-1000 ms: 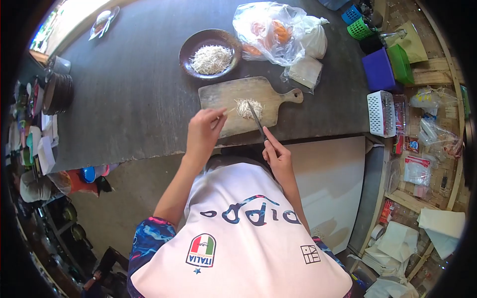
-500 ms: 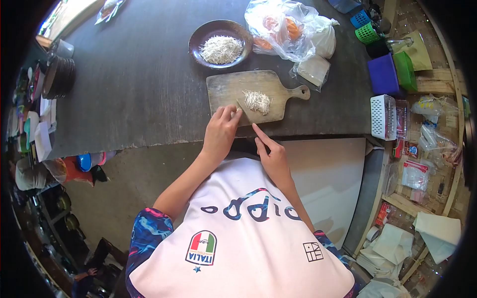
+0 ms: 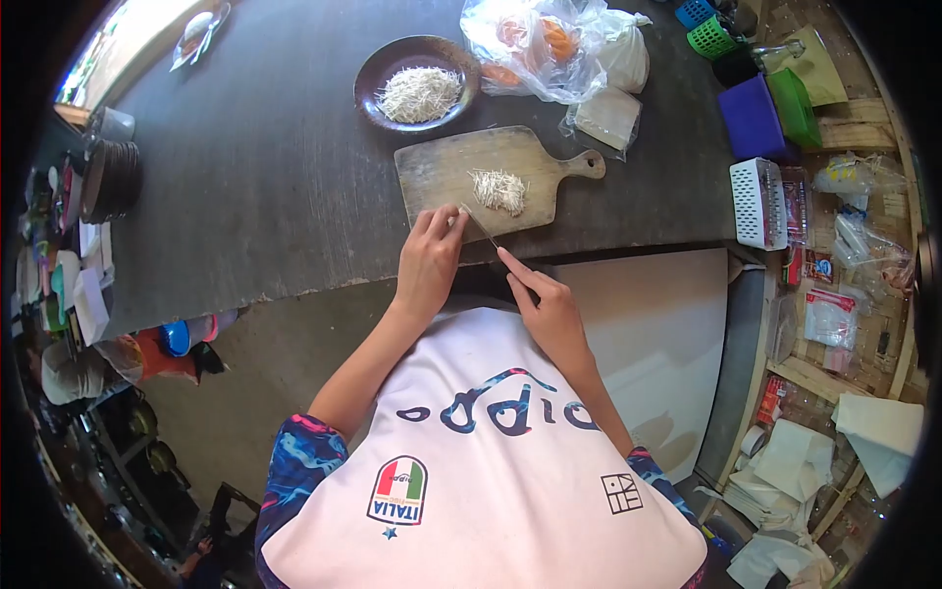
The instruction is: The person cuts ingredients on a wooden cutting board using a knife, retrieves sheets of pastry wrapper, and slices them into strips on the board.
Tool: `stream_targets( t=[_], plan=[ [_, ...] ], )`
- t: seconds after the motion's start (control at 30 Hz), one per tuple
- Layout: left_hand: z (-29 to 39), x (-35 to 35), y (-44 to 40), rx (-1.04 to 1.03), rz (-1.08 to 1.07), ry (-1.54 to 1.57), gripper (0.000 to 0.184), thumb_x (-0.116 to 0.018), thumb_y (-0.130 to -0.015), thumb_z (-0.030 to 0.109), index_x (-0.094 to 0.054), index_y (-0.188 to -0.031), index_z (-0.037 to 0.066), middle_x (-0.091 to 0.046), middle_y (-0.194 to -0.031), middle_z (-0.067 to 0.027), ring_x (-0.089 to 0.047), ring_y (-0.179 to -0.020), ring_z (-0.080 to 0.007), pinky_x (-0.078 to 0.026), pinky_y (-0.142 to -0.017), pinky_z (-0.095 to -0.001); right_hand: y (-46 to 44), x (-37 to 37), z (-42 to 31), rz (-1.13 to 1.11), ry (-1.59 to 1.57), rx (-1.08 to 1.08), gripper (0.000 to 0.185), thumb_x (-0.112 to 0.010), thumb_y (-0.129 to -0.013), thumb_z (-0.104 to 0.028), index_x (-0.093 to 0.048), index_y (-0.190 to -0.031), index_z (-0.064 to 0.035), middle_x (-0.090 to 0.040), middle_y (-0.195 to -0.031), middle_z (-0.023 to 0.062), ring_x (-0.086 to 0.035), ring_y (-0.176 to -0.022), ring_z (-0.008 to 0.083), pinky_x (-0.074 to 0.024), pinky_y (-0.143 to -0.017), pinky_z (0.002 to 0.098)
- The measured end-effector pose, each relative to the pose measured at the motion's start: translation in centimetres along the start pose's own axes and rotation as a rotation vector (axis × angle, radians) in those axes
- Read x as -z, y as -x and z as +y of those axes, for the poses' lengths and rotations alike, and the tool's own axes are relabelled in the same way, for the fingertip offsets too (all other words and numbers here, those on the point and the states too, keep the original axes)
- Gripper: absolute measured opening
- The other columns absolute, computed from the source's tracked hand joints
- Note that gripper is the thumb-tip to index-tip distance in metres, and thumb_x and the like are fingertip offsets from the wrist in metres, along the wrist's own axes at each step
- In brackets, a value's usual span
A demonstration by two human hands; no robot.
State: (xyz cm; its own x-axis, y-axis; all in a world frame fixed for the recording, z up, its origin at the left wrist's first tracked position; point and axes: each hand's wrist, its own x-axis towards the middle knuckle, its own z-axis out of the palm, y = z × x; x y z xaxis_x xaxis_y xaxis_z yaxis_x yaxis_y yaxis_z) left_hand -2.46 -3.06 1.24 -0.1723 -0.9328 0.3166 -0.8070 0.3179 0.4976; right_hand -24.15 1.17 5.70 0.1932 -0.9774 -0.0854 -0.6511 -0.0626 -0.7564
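A broad dark table [image 3: 255,177] spreads across the far side of the scene, and on its near part lies a worn wooden cutting board [image 3: 437,172], its rounded handle pointing right. Beyond the board's right half sits a clear plastic bag [image 3: 549,84] with orange contents, and to its left a round, brown-rimmed dark bowl [image 3: 412,50]. The left hand [image 3: 430,250] rests at the board's near left part, fingers drawn together at the tips; whether they pinch something I cannot tell. The right hand [image 3: 546,302], just off the board's near edge, is curled closed round a slim metal knife [image 3: 484,229], index finger stretched along it. A heap of thin white strands [image 3: 420,95] fills the bowl's middle. A pale squarish block in clear plastic [image 3: 608,120] lies just nearer than the bag. A smaller pile of short off-white cut strips [image 3: 499,190] sits on the board's right half, apart from both hands. The knife's narrow blade slants far and left, its tip beside the left fingertips.
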Motion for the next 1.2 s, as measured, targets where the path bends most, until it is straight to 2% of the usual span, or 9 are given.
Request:
stream_targets(
  t=[0.3, 0.4, 0.5, 0.6, 0.73, 0.93, 1.13, 1.2],
  plan=[
    [0.0, 0.1, 0.0, 0.000, -0.028, -0.016, 0.049, -0.073, -0.083, -0.005, -0.072, -0.132, -0.002, -0.066, -0.128, -0.0095, -0.065, -0.115, -0.0303, -0.058, -0.099, -0.0414, 0.2, 0.4, -0.6, -0.025, 0.122, -0.015, 0.050, -0.069, -0.110, -0.020, -0.066, -0.157, -0.0379, -0.070, -0.085, 0.0138, -0.072, -0.076, 0.0367, -0.0586, -0.074, 0.0497],
    [-0.2, -0.1, 0.1, -0.002, -0.032, -0.026, 0.048, -0.072, -0.084, -0.005, -0.072, -0.132, -0.002, -0.066, -0.128, -0.0093, -0.065, -0.115, -0.0300, -0.059, -0.099, -0.0413, 0.3, 0.5, -0.4, -0.019, 0.085, -0.004, 0.049, -0.068, -0.110, -0.021, -0.066, -0.156, -0.0377, -0.072, -0.087, 0.0146, -0.073, -0.078, 0.0372, -0.0586, -0.074, 0.0498],
    [0.0, -0.1, 0.0, 0.009, 0.003, -0.012, 0.039, -0.074, -0.090, -0.005, -0.076, -0.129, -0.001, -0.067, -0.126, -0.0085, -0.067, -0.107, -0.0276, -0.060, -0.094, -0.0426, 0.2, 0.4, -0.3, -0.033, 0.071, -0.018, 0.049, -0.067, -0.111, -0.021, -0.066, -0.157, -0.0367, -0.074, -0.091, 0.0162, -0.073, -0.081, 0.0390, -0.0586, -0.076, 0.0506],
    [0.0, 0.1, -0.1, 0.004, 0.010, 0.004, 0.041, -0.074, -0.090, -0.006, -0.076, -0.130, -0.002, -0.068, -0.127, -0.0086, -0.067, -0.109, -0.0279, -0.060, -0.096, -0.0422, -0.8, -0.7, -0.1, -0.005, 0.005, 0.000, 0.048, -0.067, -0.111, -0.021, -0.066, -0.157, -0.0355, -0.076, -0.094, 0.0182, -0.073, -0.084, 0.0410, -0.0586, -0.077, 0.0509],
    [-0.1, 0.1, 0.0, -0.022, -0.004, -0.030, 0.047, -0.071, -0.083, -0.004, -0.073, -0.131, -0.005, -0.068, -0.132, -0.0101, -0.066, -0.117, -0.0301, -0.059, -0.101, -0.0409, -2.4, -1.9, 0.6, 0.032, -0.120, 0.047, 0.047, -0.066, -0.112, -0.022, -0.066, -0.157, -0.0351, -0.076, -0.098, 0.0197, -0.074, -0.088, 0.0429, -0.0587, -0.079, 0.0504],
    [0.1, -0.1, 0.1, -0.004, -0.009, -0.034, 0.047, -0.071, -0.084, -0.003, -0.074, -0.130, -0.005, -0.067, -0.133, -0.0096, -0.065, -0.118, -0.0297, -0.059, -0.102, -0.0405, 0.0, -0.7, 0.6, -0.002, -0.002, -0.023, 0.044, -0.065, -0.112, -0.025, -0.067, -0.155, -0.0349, -0.077, -0.097, 0.0174, -0.075, -0.088, 0.0409, -0.0589, -0.078, 0.0488],
    [0.2, 0.0, 0.0, 0.003, -0.012, -0.034, 0.047, -0.072, -0.084, -0.004, -0.074, -0.130, -0.004, -0.067, -0.132, -0.0087, -0.066, -0.117, -0.0292, -0.059, -0.101, -0.0404, -2.2, -1.9, 0.4, 0.049, -0.046, 0.035, 0.045, -0.066, -0.112, -0.024, -0.068, -0.155, -0.0379, -0.076, -0.091, 0.0158, -0.075, -0.084, 0.0390, -0.0588, -0.075, 0.0501],
    [0.3, 0.3, -0.1, 0.004, -0.015, -0.038, 0.046, -0.071, -0.085, -0.003, -0.074, -0.130, -0.004, -0.068, -0.131, -0.0086, -0.066, -0.117, -0.0291, -0.059, -0.100, -0.0401, -1.1, -1.3, 0.2, 0.024, -0.002, -0.007, 0.044, -0.065, -0.112, -0.025, -0.068, -0.154, -0.0379, -0.075, -0.092, 0.0157, -0.075, -0.085, 0.0395, -0.0588, -0.076, 0.0504]
  ],
)
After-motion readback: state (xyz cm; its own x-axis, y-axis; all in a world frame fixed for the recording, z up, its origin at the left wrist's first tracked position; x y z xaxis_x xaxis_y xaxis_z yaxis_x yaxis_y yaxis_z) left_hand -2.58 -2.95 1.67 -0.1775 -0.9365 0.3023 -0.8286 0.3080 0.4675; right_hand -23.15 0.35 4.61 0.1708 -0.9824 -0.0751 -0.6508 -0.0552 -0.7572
